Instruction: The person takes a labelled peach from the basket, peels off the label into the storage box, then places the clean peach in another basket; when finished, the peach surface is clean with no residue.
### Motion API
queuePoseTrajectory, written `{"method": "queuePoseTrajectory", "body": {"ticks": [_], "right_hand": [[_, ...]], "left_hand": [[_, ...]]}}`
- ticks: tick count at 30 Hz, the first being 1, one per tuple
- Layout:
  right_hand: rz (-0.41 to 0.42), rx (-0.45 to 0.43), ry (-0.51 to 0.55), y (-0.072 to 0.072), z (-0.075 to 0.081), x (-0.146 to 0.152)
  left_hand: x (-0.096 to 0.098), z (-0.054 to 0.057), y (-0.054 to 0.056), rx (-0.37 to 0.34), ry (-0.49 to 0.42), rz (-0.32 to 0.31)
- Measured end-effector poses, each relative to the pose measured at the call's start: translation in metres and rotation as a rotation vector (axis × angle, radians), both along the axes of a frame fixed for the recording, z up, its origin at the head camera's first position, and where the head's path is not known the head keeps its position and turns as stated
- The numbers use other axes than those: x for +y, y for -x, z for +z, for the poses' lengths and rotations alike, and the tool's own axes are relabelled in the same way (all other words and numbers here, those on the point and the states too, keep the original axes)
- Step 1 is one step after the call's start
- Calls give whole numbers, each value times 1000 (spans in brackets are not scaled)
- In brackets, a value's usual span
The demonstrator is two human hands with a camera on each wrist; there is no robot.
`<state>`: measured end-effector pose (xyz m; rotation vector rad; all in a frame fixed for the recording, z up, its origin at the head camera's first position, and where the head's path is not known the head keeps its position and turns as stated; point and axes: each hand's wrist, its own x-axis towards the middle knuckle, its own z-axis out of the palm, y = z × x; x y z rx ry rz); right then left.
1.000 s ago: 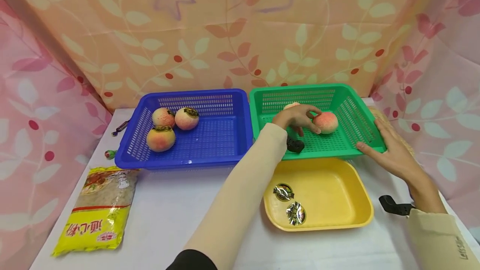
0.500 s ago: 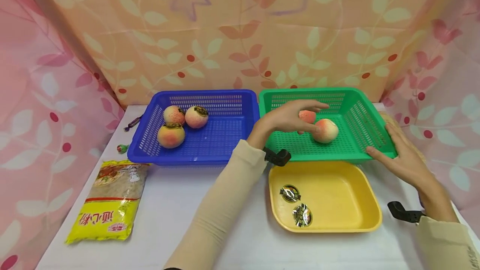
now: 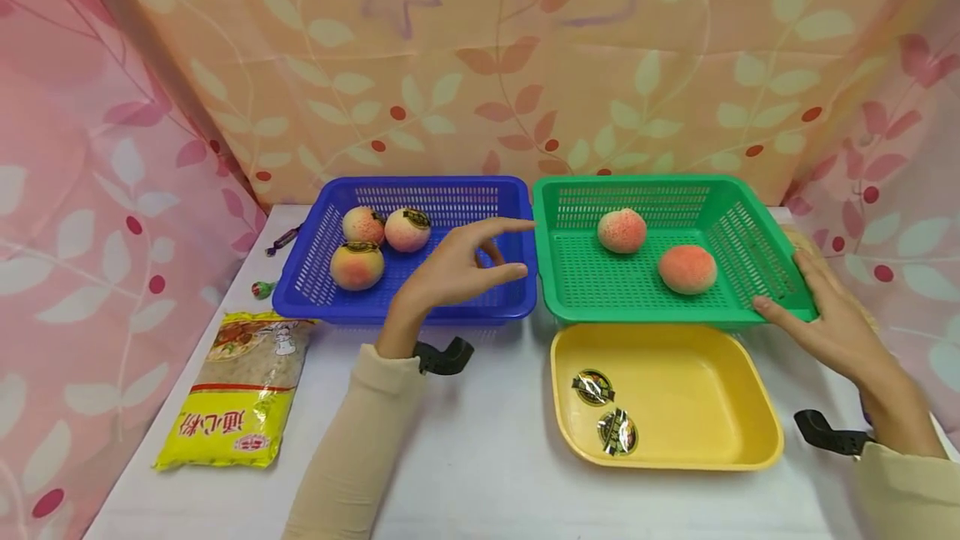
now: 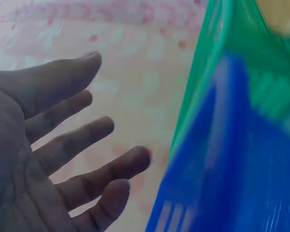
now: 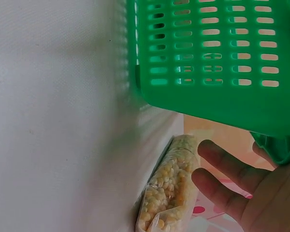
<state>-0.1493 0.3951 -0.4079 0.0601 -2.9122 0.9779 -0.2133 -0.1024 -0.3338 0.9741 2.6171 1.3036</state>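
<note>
My left hand (image 3: 468,265) hovers over the right part of the blue basket (image 3: 450,320), holding nothing; the thumb and forefinger stand well apart. In the left wrist view its fingers (image 4: 77,145) are spread loosely beside the blue basket's edge. Three peaches with dark-and-gold labels sit in that basket, among them a yellowish peach (image 3: 357,267). My right hand (image 3: 840,323) rests on the right front corner of the green basket (image 3: 637,314), thumb on the rim and fingers outside. Inside the green basket lie a speckled peach (image 3: 622,231) and a redder peach (image 3: 687,269), no labels showing.
A yellow tray (image 3: 697,407) with two loose round labels stands before the green basket. A yellow food packet (image 3: 236,394) lies at left, near a wrapped candy (image 3: 283,241) and a small green-red item (image 3: 262,289). A bag of corn kernels (image 5: 169,186) lies right of the green basket.
My left hand has left the peaches in the green basket and moved left over the blue one. Both green-basket peaches have shifted and turned. My right hand stays at the corner.
</note>
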Motion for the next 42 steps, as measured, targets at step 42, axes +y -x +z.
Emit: {"method": "queuePoseTrajectory", "body": {"ticks": [42], "right_hand": [[344, 144, 77, 67, 92, -149]], "left_hand": [[-221, -32, -39, -236, 446, 607]]}}
